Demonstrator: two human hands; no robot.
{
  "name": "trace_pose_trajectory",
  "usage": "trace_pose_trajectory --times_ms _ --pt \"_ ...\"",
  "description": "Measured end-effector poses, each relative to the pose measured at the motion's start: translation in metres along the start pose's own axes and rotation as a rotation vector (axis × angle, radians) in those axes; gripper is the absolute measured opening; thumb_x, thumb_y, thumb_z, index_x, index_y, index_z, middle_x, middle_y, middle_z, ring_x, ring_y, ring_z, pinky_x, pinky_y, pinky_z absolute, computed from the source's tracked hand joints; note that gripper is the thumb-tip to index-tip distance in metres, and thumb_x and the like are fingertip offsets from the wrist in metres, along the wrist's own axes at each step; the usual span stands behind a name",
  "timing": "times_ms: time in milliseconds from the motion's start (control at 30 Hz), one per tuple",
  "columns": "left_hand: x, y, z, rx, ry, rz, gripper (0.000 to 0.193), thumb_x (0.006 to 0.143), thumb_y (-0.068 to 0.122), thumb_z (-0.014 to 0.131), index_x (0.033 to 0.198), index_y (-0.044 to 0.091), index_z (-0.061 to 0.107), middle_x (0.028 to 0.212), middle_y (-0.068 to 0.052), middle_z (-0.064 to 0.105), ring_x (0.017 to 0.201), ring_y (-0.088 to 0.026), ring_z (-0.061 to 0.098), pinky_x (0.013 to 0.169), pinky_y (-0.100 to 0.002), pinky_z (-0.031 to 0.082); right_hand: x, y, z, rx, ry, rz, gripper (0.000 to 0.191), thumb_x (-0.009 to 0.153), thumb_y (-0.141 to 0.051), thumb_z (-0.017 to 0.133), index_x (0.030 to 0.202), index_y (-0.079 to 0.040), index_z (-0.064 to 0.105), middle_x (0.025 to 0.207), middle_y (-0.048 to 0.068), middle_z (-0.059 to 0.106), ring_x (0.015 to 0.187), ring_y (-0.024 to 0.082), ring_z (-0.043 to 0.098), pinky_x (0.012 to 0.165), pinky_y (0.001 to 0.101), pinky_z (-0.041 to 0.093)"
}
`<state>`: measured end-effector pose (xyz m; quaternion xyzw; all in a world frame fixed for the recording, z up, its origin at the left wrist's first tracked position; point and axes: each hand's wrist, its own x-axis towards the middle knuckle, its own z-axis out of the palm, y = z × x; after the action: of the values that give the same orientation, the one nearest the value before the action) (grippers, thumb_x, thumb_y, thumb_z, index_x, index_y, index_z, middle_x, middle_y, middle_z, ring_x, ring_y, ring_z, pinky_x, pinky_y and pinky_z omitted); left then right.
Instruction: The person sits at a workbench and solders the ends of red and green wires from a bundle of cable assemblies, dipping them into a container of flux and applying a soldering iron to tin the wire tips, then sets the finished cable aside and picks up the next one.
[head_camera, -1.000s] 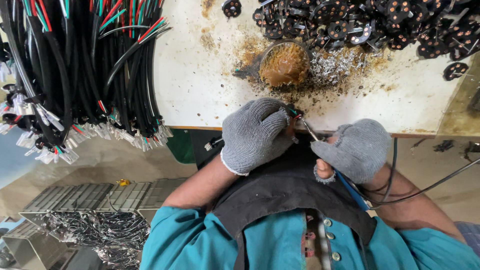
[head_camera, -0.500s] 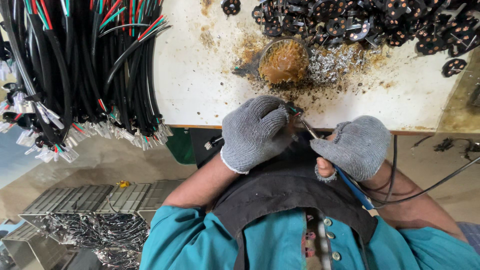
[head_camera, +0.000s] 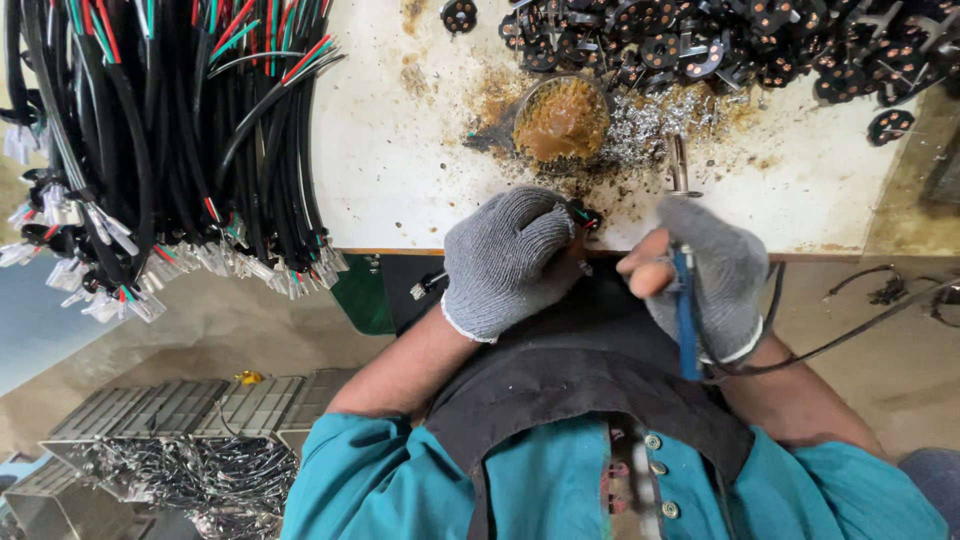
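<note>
While I look down from above, a thick bundle of black cables (head_camera: 170, 140) with red, green and white cores hangs over the left end of my stained white desk (head_camera: 400, 190). Lower left, metal trays (head_camera: 180, 420) of wire parts sit on the floor. My gloved left hand (head_camera: 510, 260) has its grip closed on a small black wired part (head_camera: 583, 215) at the desk's front edge. Just beyond it sits a round tin of brown flux paste (head_camera: 562, 122), with silvery solder scraps (head_camera: 650, 115) beside it. My gloved right hand (head_camera: 705, 275) has its grip clamped on a blue-handled soldering iron (head_camera: 686, 300), near the part. Small black round connectors (head_camera: 720, 45) are heaped along the desk's far right.
</note>
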<state>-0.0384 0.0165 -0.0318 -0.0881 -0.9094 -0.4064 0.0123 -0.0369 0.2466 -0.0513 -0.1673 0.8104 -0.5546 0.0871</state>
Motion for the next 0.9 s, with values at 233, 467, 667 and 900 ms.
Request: trace_pose_trajectory --times_ms 233,467,667,900 --pt "-0.001 -0.002 0.000 0.016 -0.002 0.018 0.016 0.084 0.015 0.078 0.089 0.015 0.064 0.098 -0.005 0.066 0.083 -0.028 0.067 0.066 -0.041 0.052 -0.009 0.001 -0.016 -0.175 -0.146 0.033 0.045 0.096 -0.045 0.072 0.120 -0.007 0.068 0.082 0.004 0.068 0.073 0.024 0.070 0.071 0.0347 0.055" --pt "-0.002 -0.002 0.000 0.009 -0.022 -0.006 0.017 0.082 0.016 0.080 0.086 0.016 0.063 0.096 -0.005 0.065 0.081 -0.028 0.067 0.065 -0.041 0.051 -0.018 0.016 -0.017 -0.235 -0.032 -0.226 0.027 0.095 -0.037 0.066 0.094 -0.011 0.076 0.074 0.008 0.062 0.071 0.031 0.065 0.065 0.0423 0.052" --pt "-0.002 -0.002 0.000 0.007 -0.021 -0.004 0.018 0.079 0.017 0.080 0.089 0.016 0.064 0.096 -0.005 0.065 0.082 -0.029 0.067 0.066 -0.042 0.052 -0.014 0.011 -0.018 -0.274 -0.114 -0.215 0.023 0.089 -0.032 0.071 0.093 -0.010 0.076 0.074 0.009 0.063 0.071 0.033 0.064 0.069 0.0463 0.051" --pt "-0.003 -0.003 0.001 0.017 -0.019 0.002 0.018 0.082 0.017 0.080 0.090 0.016 0.064 0.099 -0.006 0.066 0.083 -0.029 0.068 0.067 -0.042 0.052 -0.019 0.023 -0.018 -0.298 -0.140 -0.263 0.021 0.086 -0.031 0.073 0.093 -0.012 0.078 0.072 0.008 0.064 0.067 0.032 0.064 0.065 0.0455 0.050"
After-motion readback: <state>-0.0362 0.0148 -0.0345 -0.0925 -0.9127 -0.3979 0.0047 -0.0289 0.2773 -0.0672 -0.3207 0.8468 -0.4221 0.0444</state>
